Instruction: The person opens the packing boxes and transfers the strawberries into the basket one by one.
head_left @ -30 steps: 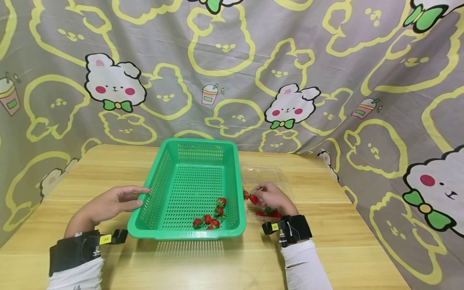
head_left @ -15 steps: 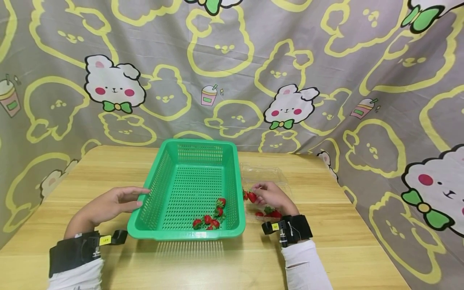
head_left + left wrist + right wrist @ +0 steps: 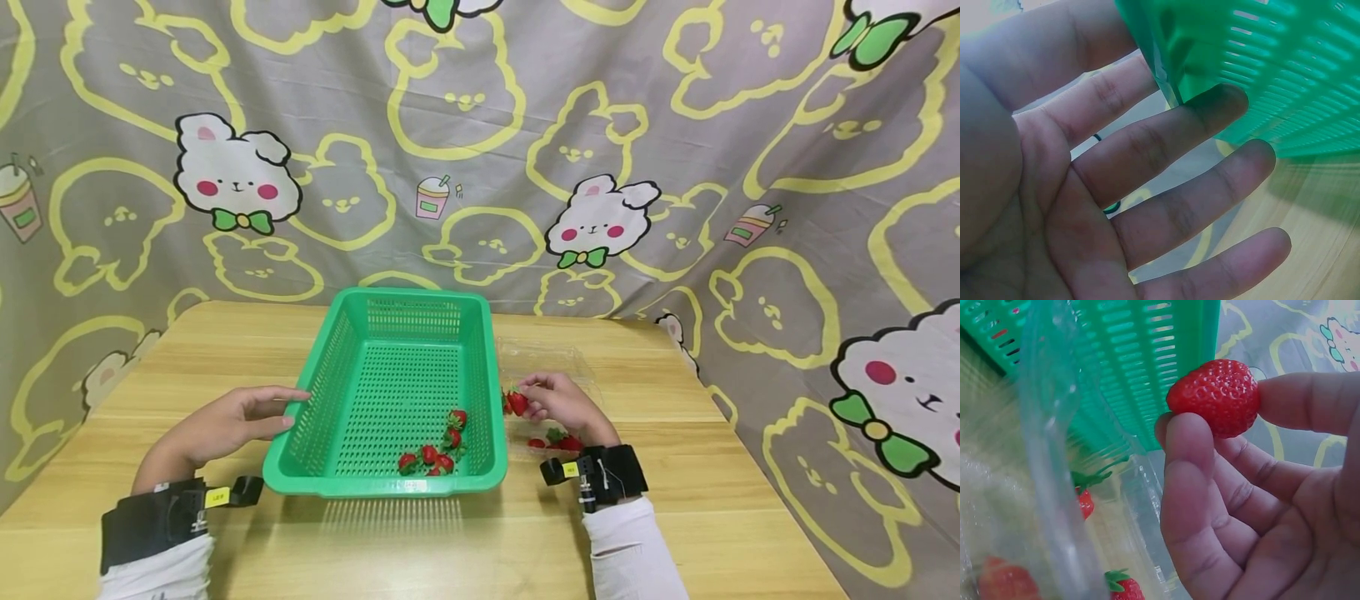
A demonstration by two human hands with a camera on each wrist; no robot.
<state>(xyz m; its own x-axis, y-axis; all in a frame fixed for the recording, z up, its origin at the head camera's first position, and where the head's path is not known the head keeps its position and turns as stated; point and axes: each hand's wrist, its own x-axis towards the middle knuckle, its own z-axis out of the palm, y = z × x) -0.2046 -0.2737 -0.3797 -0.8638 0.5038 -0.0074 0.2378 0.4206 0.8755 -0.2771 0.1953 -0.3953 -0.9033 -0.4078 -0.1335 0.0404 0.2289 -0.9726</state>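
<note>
My right hand [image 3: 558, 404] pinches a red strawberry [image 3: 1219, 397] between thumb and fingertips. It holds the fruit above a clear plastic box [image 3: 1054, 444], just right of the green basket [image 3: 386, 485]. Inside the box lie more strawberries [image 3: 566, 442], some with green leaves. Several strawberries [image 3: 429, 454] sit in the basket's near right corner. My left hand [image 3: 232, 421] is at the basket's left rim, its fingers nearly straight in the left wrist view, where the fingertips [image 3: 1225, 100] lie against or beside the green wall.
The box's clear lid [image 3: 543, 358] stands open behind it. Everything rests on a light wooden table [image 3: 420, 558]. A patterned curtain [image 3: 480, 208] hangs behind the table and at both sides.
My right hand has lifted slightly and turned the strawberry a little, keeping its pinch. My left hand and the basket have stayed put.
</note>
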